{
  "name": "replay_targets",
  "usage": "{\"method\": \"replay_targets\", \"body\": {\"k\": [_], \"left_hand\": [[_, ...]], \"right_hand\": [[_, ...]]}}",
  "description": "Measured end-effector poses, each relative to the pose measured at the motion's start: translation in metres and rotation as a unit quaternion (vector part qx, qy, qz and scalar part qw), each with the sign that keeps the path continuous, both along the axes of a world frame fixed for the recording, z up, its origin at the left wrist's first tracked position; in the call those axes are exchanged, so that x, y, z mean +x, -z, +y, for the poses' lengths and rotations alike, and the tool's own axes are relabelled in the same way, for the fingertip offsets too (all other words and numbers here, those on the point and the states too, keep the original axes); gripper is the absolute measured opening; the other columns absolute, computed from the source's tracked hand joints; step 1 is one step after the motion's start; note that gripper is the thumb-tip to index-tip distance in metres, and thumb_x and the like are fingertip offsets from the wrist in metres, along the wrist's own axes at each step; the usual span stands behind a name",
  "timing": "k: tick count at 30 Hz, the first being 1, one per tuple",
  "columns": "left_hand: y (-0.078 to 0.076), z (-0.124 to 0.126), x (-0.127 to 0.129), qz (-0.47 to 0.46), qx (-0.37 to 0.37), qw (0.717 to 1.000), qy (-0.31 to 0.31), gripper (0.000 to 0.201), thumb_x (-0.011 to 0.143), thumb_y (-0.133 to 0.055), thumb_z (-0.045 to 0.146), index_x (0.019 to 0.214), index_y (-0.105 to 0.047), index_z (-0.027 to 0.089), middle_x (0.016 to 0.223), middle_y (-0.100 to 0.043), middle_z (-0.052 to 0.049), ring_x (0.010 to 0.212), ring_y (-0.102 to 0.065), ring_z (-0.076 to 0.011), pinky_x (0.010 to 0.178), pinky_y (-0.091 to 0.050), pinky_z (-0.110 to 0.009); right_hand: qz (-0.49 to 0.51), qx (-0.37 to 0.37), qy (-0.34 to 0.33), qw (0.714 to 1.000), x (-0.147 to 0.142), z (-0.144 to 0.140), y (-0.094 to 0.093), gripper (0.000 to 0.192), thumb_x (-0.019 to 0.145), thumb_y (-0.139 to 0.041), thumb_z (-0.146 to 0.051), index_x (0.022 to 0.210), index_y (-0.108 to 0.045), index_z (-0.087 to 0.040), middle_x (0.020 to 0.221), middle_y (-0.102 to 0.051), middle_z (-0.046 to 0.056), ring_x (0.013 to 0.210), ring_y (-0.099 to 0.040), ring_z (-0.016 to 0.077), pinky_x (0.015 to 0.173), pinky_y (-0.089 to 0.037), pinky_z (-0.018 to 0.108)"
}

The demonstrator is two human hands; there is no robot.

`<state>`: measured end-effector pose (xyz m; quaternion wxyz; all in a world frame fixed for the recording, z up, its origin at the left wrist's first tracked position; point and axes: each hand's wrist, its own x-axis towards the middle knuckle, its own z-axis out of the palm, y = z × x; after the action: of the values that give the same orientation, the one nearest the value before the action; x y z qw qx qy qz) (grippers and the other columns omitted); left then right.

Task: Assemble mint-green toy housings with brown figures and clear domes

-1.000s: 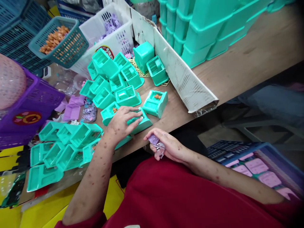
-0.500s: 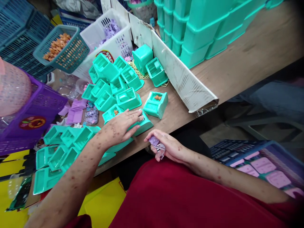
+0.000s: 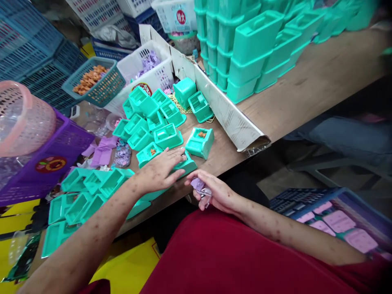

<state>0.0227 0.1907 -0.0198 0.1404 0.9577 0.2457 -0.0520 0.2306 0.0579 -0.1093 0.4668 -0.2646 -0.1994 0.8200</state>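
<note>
My left hand (image 3: 162, 168) lies palm down, fingers stretched out, over a teal plastic box (image 3: 186, 166) at the table's front edge. The fingertips rest on or just above its top; what lies under the palm is hidden. Lower and to the right, my right hand (image 3: 211, 188) is closed around small purple plastic pieces (image 3: 198, 184) and a clear plastic piece (image 3: 206, 197). Just beyond the left fingers stands another teal box (image 3: 199, 143) with a small orange figure (image 3: 201, 134) in its recess. A second orange figure (image 3: 152, 151) sits in the teal box behind my left hand.
Several open teal boxes (image 3: 141, 139) crowd the table behind my hands. A cardboard strip (image 3: 226, 118) divides them from tall teal stacks (image 3: 245, 73). At the left are a blue basket (image 3: 114, 81) of orange figures, a white basket (image 3: 167, 65) of purple pieces and a purple crate (image 3: 72, 141).
The camera view has tilted up slightly, so the surroundings sit lower in the picture. Both hands keep nearly the same pose, the right one still closed on the purple and clear pieces.
</note>
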Motion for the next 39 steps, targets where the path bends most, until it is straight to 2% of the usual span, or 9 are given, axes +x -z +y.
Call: {"method": "replay_targets", "body": {"k": [4,11,19,23,27,30,33,36,39], "left_hand": [[-0.011,-0.023,0.002,-0.079,0.018,0.994,-0.072,0.052,0.109,-0.062,0.05,0.153,-0.059,0.022,0.168,-0.054,-0.018,0.162,-0.042,-0.0399,0.131,-0.03,-0.075],[-0.003,-0.091,0.028,-0.213,-0.041,0.976,-0.037,0.049,0.103,-0.075,0.027,0.149,-0.057,0.026,0.143,-0.069,-0.014,0.134,-0.066,-0.0289,0.114,-0.057,-0.05],[0.002,-0.095,0.018,-0.223,0.115,0.968,0.011,0.05,0.105,-0.068,0.018,0.152,-0.051,0.019,0.125,-0.078,-0.014,0.118,-0.075,-0.0288,0.116,-0.055,-0.058],[0.005,-0.094,0.024,-0.203,-0.013,0.979,-0.008,0.061,0.102,-0.076,0.032,0.156,-0.049,0.02,0.144,-0.07,-0.018,0.137,-0.068,-0.0309,0.12,-0.056,-0.054],[0.012,-0.094,0.03,-0.221,-0.031,0.973,-0.061,0.037,0.107,-0.064,0.023,0.144,-0.061,0.024,0.136,-0.075,-0.013,0.131,-0.072,-0.0279,0.113,-0.062,-0.047],[0.01,-0.084,0.036,-0.276,-0.031,0.945,-0.172,0.034,0.109,-0.057,0.021,0.143,-0.06,0.024,0.126,-0.079,-0.009,0.116,-0.078,-0.0237,0.105,-0.064,-0.042],[0.002,-0.054,0.05,-0.372,-0.085,0.875,-0.298,0.028,0.107,-0.061,0.026,0.135,-0.062,0.023,0.113,-0.078,-0.006,0.095,-0.079,-0.0185,0.086,-0.067,-0.034],[-0.001,-0.009,0.071,-0.435,-0.136,0.818,-0.351,0.016,0.1,-0.071,0.031,0.111,-0.067,0.019,0.094,-0.076,-0.004,0.079,-0.075,-0.0156,0.072,-0.064,-0.028],[0.011,0.032,0.096,-0.422,-0.208,0.795,-0.383,0.02,0.096,-0.076,0.035,0.096,-0.067,0.017,0.081,-0.074,-0.003,0.068,-0.071,-0.014,0.063,-0.062,-0.026]], "right_hand": [[0.056,-0.019,0.013,0.998,0.0,-0.003,-0.003,0.035,0.106,-0.061,-0.051,0.127,-0.071,-0.025,0.117,-0.071,0.006,0.066,-0.058,0.0117,0.045,-0.06,0.025],[0.003,-0.064,0.036,0.997,-0.006,-0.012,-0.007,0.046,0.103,-0.067,-0.066,0.111,-0.068,-0.02,0.079,-0.067,0.0,0.061,-0.062,0.0149,0.044,-0.063,0.027],[-0.041,-0.011,-0.039,0.998,-0.009,-0.016,-0.009,0.071,0.096,-0.055,-0.089,0.091,-0.067,-0.019,0.066,-0.064,0.001,0.057,-0.061,0.0154,0.042,-0.061,0.025],[-0.067,-0.029,-0.032,0.997,-0.006,-0.017,-0.004,0.074,0.098,-0.046,-0.091,0.103,-0.068,-0.021,0.061,-0.06,-0.002,0.049,-0.058,0.0138,0.043,-0.061,0.025],[-0.088,0.023,-0.063,0.994,0.002,-0.019,-0.001,0.077,0.091,-0.051,-0.097,0.1,-0.064,-0.021,0.067,-0.062,-0.002,0.051,-0.06,0.0127,0.043,-0.059,0.022],[-0.018,0.077,-0.089,0.993,0.004,-0.02,0.003,0.073,0.09,-0.057,-0.095,0.101,-0.062,-0.022,0.075,-0.062,-0.002,0.059,-0.059,0.0122,0.045,-0.058,0.021],[-0.042,0.077,-0.076,0.993,0.006,-0.019,0.009,0.064,0.102,-0.05,-0.085,0.11,-0.065,-0.023,0.077,-0.062,-0.002,0.059,-0.059,0.0117,0.046,-0.057,0.02],[-0.1,0.059,-0.07,0.991,0.013,-0.017,0.014,0.062,0.108,-0.044,-0.079,0.116,-0.069,-0.022,0.071,-0.06,-0.004,0.05,-0.06,0.01,0.048,-0.055,0.019],[-0.126,0.042,-0.07,0.989,0.025,-0.014,0.014,0.063,0.107,-0.043,-0.079,0.118,-0.069,-0.022,0.071,-0.062,-0.005,0.046,-0.064,0.0101,0.046,-0.052,0.018]]}}
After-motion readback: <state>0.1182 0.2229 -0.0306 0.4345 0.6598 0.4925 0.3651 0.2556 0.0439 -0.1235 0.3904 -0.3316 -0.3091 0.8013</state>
